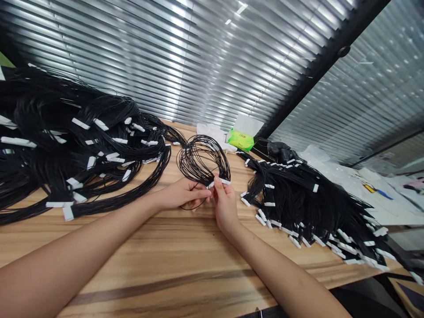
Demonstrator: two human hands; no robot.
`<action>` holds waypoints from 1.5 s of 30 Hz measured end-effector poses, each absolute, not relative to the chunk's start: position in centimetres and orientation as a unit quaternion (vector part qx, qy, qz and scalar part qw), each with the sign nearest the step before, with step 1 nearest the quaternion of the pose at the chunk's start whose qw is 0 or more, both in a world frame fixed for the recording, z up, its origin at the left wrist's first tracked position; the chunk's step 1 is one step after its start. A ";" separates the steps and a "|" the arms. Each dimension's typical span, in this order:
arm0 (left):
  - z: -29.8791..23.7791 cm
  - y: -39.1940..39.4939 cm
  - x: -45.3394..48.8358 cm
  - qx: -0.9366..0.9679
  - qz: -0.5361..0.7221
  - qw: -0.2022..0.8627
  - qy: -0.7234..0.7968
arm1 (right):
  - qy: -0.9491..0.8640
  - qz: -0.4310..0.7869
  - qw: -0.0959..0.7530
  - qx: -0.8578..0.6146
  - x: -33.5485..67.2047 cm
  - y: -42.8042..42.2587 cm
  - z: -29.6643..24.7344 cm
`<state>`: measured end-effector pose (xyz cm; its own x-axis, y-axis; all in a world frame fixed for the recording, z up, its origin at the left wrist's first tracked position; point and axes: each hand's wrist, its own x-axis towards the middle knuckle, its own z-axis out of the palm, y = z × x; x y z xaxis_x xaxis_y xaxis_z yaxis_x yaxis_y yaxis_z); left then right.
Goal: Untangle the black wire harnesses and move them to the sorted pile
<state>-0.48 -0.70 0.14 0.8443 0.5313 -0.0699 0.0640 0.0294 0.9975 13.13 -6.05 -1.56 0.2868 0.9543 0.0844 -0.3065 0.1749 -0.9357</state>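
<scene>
Left hand (183,194) and right hand (225,204) pinch a looped black wire bundle (202,161) by its white connector (224,181), grips narrow; a slip could tangle it with neighbouring heaps (300,205).

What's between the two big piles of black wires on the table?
In the head view, a small looped bundle of black wires with white connectors, held by the left hand and right hand.

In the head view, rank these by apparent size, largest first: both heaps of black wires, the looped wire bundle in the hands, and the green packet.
1. Too close to rank: the left wire heap and the right wire heap, both cut off by the frame.
2. The looped wire bundle.
3. The green packet.
</scene>
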 end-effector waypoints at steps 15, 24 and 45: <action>0.7 -1.2 -0.2 0.676 0.249 0.640 0.268 | -0.363 0.496 0.658 -0.434 13.0 -6.1 -1.3; -0.2 -0.4 -0.4 0.708 0.250 0.619 0.230 | -0.348 0.478 0.686 -0.425 13.3 -6.3 -1.0; -0.3 0.0 -0.6 0.781 0.382 0.427 0.250 | -0.334 0.530 0.657 -0.420 13.1 -6.2 -0.3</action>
